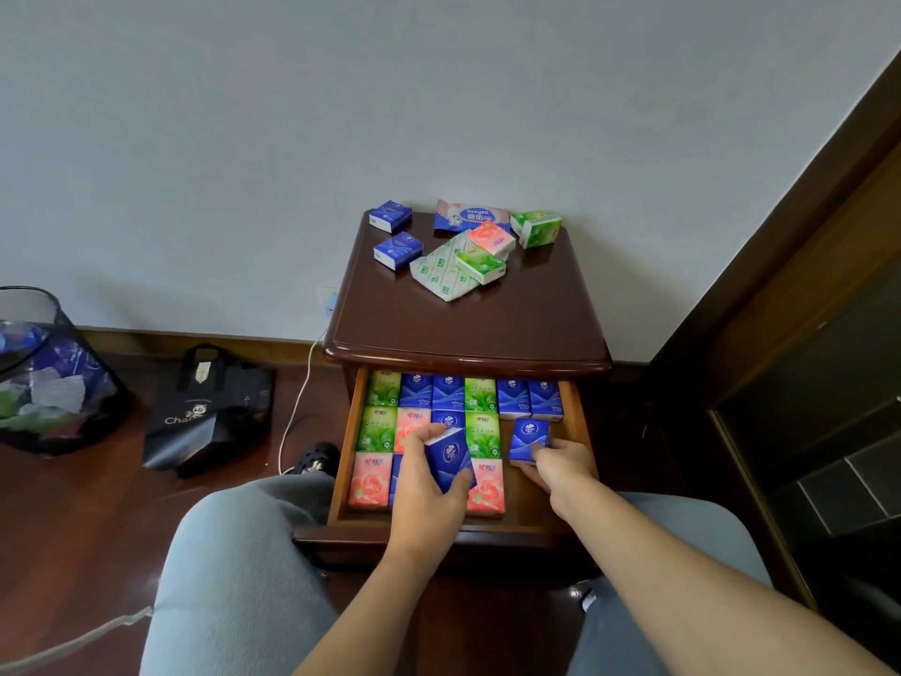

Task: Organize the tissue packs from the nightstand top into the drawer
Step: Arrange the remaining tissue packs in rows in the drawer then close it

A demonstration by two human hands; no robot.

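The drawer (pixel 577 422) of the dark wooden nightstand (pixel 468 319) is pulled out, with rows of green, blue and pink tissue packs lying flat inside. My left hand (pixel 429 485) grips a blue tissue pack (pixel 448 456), tilted above the middle rows. My right hand (pixel 560 463) holds another blue pack (pixel 529 439) upright in the bare right part of the drawer. On the nightstand top lie two blue packs (pixel 397 250), two green packs (pixel 480 265), a pink pack (pixel 491 239) and two flat wrappers (pixel 470 218).
A black shopping bag (pixel 205 412) and a mesh bin (pixel 44 373) with a liner stand on the wooden floor at left. A white cable (pixel 297 402) hangs beside the nightstand. Dark wooden furniture (pixel 804 285) borders the right. My knees flank the drawer.
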